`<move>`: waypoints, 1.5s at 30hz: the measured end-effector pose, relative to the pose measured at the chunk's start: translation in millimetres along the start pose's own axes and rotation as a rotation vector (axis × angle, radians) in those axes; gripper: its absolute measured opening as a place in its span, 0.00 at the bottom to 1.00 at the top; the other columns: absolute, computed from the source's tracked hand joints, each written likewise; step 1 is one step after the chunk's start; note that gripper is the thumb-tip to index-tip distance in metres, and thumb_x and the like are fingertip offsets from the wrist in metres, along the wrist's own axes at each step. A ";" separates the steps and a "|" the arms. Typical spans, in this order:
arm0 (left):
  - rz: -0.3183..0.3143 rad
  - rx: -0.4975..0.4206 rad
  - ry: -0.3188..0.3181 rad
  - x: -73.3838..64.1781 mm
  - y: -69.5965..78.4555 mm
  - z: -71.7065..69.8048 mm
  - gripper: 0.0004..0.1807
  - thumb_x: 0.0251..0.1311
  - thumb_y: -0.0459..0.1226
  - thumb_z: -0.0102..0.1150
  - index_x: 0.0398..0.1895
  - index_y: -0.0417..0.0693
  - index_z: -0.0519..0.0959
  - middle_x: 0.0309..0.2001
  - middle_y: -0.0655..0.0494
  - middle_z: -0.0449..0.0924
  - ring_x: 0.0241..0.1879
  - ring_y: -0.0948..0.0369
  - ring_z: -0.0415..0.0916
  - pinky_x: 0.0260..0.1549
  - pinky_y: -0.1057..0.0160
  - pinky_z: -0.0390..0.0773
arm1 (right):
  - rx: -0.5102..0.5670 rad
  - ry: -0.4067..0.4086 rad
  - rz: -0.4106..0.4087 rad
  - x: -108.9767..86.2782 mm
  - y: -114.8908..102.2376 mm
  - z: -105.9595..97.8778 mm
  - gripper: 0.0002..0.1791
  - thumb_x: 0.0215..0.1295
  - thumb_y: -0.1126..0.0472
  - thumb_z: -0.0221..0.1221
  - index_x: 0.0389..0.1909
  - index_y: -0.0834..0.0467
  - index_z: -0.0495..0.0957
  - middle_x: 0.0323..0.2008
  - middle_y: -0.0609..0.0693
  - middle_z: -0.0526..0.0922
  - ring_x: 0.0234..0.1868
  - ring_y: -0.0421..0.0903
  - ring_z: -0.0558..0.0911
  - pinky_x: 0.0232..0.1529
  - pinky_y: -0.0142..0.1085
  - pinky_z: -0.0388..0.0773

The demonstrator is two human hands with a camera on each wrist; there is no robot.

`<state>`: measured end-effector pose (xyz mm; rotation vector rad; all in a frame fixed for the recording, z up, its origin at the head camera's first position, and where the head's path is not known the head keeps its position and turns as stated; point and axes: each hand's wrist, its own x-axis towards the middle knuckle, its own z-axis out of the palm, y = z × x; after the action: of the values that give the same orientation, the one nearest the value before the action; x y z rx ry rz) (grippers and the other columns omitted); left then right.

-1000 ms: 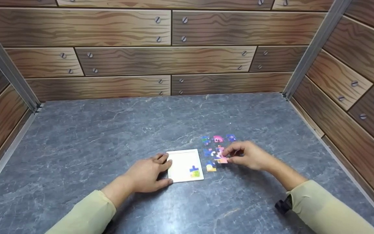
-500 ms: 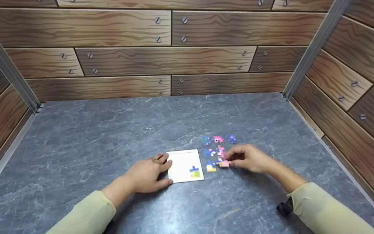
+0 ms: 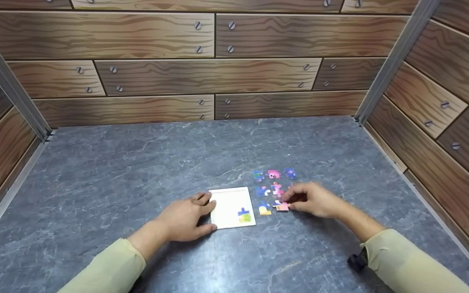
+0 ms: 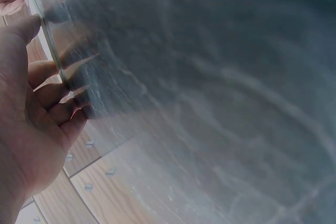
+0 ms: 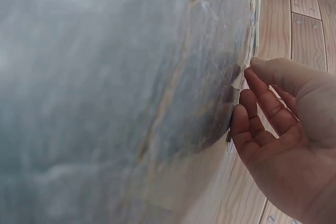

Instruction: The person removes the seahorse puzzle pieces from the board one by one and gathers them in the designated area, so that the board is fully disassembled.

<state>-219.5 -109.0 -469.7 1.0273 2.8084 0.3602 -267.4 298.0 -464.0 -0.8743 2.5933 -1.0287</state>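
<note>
A square white puzzle board (image 3: 227, 207) lies flat on the grey marbled table, with a blue and yellow-green puzzle piece (image 3: 244, 215) in its lower right corner. My left hand (image 3: 185, 219) rests along the board's left edge, fingers extended; in the left wrist view, the thumb and fingertips touch that edge. To the right of the board, my right hand (image 3: 315, 200) pinches a pink and yellow puzzle piece (image 3: 282, 207) at table level. Just above it lies a pink puzzle piece (image 3: 277, 189), partly near the fingertips. The right wrist view shows the right hand's fingers (image 5: 242, 124) curled at the table surface.
Other loose pieces lie in rough rows: a blue-green piece (image 3: 257, 175), a pink piece with an eye (image 3: 274, 174), a dark blue piece (image 3: 290, 173), a blue piece (image 3: 262, 191) and a yellow-blue piece (image 3: 264, 209). Wood-patterned walls (image 3: 214, 77) enclose the table.
My right hand has moved slightly down and right with the pink and yellow puzzle piece, drawing it away from the pink piece above. The left hand and board have stayed put.
</note>
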 end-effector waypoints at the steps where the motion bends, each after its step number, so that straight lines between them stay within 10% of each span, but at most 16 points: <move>1: 0.001 0.002 0.001 -0.1 -0.1 0.2 0.39 0.75 0.59 0.57 0.78 0.44 0.71 0.78 0.38 0.63 0.77 0.41 0.63 0.68 0.40 0.72 | 0.001 0.000 0.003 0.0 0.3 0.2 0.11 0.67 0.68 0.70 0.49 0.57 0.90 0.46 0.49 0.89 0.47 0.45 0.84 0.49 0.33 0.81; 45: 0.000 0.001 -0.008 -0.5 0.9 -1.9 0.39 0.75 0.59 0.56 0.78 0.44 0.70 0.78 0.37 0.63 0.77 0.41 0.63 0.68 0.40 0.72 | -0.037 -0.005 0.014 0.6 -9.3 -5.5 0.13 0.66 0.68 0.70 0.50 0.58 0.88 0.49 0.50 0.90 0.49 0.48 0.85 0.51 0.39 0.83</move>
<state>-219.0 -109.0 -467.6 1.0262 2.8023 0.3545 -265.9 295.2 -453.6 -0.8650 2.6184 -0.9767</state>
